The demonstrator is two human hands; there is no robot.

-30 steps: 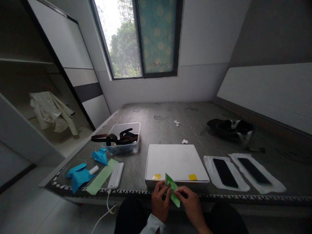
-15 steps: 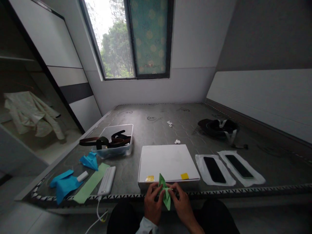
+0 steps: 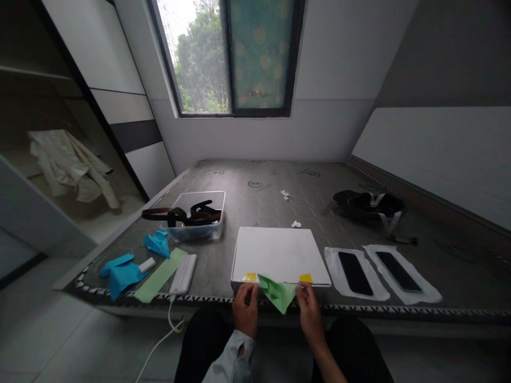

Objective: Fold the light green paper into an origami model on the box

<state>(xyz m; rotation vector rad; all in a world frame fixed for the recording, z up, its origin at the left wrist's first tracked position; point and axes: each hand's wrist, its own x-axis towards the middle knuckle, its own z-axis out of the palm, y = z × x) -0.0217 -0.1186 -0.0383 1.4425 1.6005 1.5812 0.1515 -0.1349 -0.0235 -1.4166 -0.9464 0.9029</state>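
Observation:
A piece of folded green paper (image 3: 280, 296) is stretched between my two hands, in front of the near edge of the white box. Its middle hangs down to a point. My left hand (image 3: 245, 309) pinches the paper's left end between thumb and fingertips. At the other end, my right hand (image 3: 310, 313) is closed in a pinch on the paper's right corner. Just behind stands the closed white box (image 3: 277, 255), with two yellow stickers along its front edge.
On the left lie blue folded papers (image 3: 123, 276), a green paper strip (image 3: 159, 277), a white power bank (image 3: 183, 274) with a cable, and a clear plastic bin (image 3: 195, 232) holding belts. Two phones (image 3: 356, 273) on white sheets and a dark cap (image 3: 369, 206) are right.
My hands have moved apart, drawing the green paper from a narrow upright shape into a wider one. The whole view has shifted slightly, with things sitting further right and higher.

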